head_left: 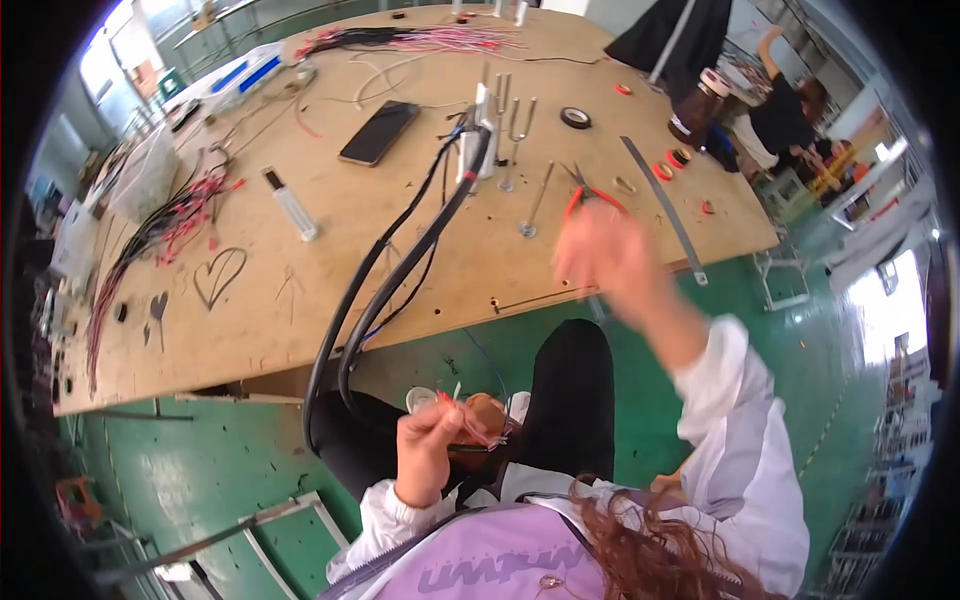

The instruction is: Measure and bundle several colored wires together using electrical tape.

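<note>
Dark phone (379,132) lying flat on the wooden surface (330,250), black tape roll (575,117) well apart to its right. Red-handled pliers (590,192) near the front edge, brown jar (697,110) by the far right corner.

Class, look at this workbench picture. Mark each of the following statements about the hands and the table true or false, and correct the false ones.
1. The left hand pinches thin red wires. True.
2. The right hand rests flat on the table. False: it is raised in the air, blurred, empty as far as can be seen.
3. A dark phone lies on the wooden table. True.
4. A heart is drawn on the table top. True.
5. The black cables lie coiled on the floor. False: they run from a post on the table down to the lap.
</note>
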Motion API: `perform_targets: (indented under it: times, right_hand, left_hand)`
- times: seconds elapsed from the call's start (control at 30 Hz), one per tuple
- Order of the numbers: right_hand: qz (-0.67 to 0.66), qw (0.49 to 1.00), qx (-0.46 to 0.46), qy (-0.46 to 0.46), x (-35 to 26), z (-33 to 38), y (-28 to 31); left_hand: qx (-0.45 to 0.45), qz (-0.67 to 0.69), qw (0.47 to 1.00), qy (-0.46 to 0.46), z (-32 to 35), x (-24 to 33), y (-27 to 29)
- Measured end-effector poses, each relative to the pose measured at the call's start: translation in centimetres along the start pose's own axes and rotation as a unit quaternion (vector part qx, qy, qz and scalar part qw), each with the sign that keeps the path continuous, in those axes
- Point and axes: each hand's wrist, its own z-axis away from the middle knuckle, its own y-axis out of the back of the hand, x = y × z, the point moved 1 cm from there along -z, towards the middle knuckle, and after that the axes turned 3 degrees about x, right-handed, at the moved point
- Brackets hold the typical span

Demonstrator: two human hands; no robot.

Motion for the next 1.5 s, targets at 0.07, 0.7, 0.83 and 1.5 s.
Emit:
perform_targets:
  times: [0.07,0.7,0.83,1.5]
  right_hand:
    - [0.124,0.980,0.147,0.056,-0.9,-7.3,6.2]
    - [0.636,0.767,0.071,-0.046,18.6,-36.1,17.3]
    - [0.621,0.755,0.209,-0.020,20.3,-40.8,16.8]
    - [0.738,0.674,0.016,0.005,13.4,-34.5,20.1]
  left_hand:
    - [-0.047,-0.020,0.999,-0.018,0.7,-0.5,0.0]
    - [-0.313,-0.413,0.748,-0.414,-17.8,4.0,-9.0]
    - [-0.356,-0.429,0.755,-0.346,-18.1,4.7,-8.4]
    - [-0.324,-0.407,0.772,-0.366,-18.4,3.2,-8.7]
